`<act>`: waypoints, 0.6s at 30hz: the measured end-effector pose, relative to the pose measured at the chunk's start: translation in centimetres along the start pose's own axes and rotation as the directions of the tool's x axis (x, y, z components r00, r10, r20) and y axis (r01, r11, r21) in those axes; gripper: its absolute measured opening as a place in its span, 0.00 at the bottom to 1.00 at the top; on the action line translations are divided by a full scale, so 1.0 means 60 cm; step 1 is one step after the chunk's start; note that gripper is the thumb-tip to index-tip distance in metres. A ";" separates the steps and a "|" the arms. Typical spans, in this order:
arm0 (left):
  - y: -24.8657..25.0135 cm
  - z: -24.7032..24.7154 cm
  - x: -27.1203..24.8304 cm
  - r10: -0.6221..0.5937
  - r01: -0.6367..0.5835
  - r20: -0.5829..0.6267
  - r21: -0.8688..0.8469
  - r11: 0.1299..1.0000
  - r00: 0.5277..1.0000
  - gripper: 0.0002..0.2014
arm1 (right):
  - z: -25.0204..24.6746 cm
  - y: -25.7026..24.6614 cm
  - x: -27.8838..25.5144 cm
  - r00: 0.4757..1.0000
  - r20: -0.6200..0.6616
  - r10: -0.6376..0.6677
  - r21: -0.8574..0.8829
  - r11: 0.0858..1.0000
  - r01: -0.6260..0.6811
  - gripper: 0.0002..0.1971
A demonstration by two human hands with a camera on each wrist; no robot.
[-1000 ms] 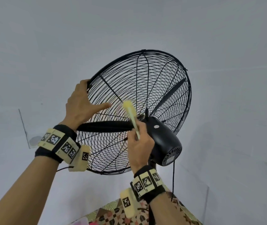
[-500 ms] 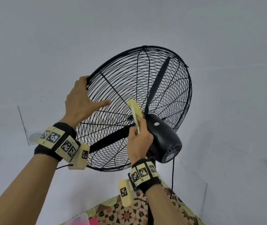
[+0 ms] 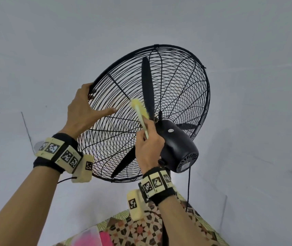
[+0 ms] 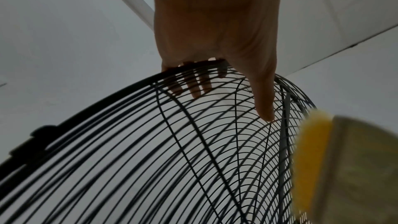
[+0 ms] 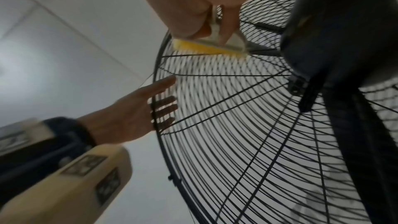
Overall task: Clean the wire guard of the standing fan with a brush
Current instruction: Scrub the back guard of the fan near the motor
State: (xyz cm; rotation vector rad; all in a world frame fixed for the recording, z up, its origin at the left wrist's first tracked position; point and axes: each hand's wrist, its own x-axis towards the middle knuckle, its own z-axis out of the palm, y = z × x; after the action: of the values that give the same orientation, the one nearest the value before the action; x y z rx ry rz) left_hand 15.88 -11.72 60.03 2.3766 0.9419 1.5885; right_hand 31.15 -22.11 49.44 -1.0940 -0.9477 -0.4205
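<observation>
The standing fan's black wire guard (image 3: 177, 89) tilts up toward the ceiling, seen from behind. My left hand (image 3: 83, 110) grips its left rim, fingers over the front and thumb lying on the rear wires. From the left wrist, that hand (image 4: 215, 31) straddles the guard (image 4: 129, 159). My right hand (image 3: 148, 146) holds a brush (image 3: 139, 108) by its pale handle. Its yellow bristles press on the rear wires just left of the hub. The right wrist view shows the brush (image 5: 206, 48) against the guard (image 5: 237, 142), with my left hand (image 5: 129, 117) on the rim.
The black motor housing (image 3: 177, 146) sits right beside my right hand. A black cord (image 3: 188, 189) hangs from it. One blade (image 3: 147, 86) points up inside the guard. A patterned cloth (image 3: 141, 229) lies below. White walls and ceiling surround the fan.
The blades have turned inside the guard; one now points straight up. The brush head has moved slightly up and left, away from the hub. My left hand stays on the rim.
</observation>
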 end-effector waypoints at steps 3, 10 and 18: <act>-0.014 -0.007 -0.001 0.009 -0.008 0.031 -0.038 0.999 0.999 0.52 | -0.010 0.002 -0.004 0.994 0.043 -0.097 0.037 0.995 0.095 0.16; -0.083 -0.004 -0.046 -0.128 0.135 0.109 -0.061 0.989 0.986 0.57 | -0.014 0.006 0.011 0.998 0.047 0.038 -0.027 0.999 -0.037 0.15; -0.116 0.009 -0.083 -0.184 0.193 0.101 -0.082 0.978 0.978 0.59 | 0.003 -0.087 0.037 0.971 0.029 -0.237 0.039 0.971 0.236 0.23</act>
State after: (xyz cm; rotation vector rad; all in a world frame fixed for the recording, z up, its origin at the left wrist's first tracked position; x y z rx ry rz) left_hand 12.15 -8.88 52.85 2.2054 1.0193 1.4084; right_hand 28.60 -23.88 54.20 -0.9615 -1.1165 -0.5794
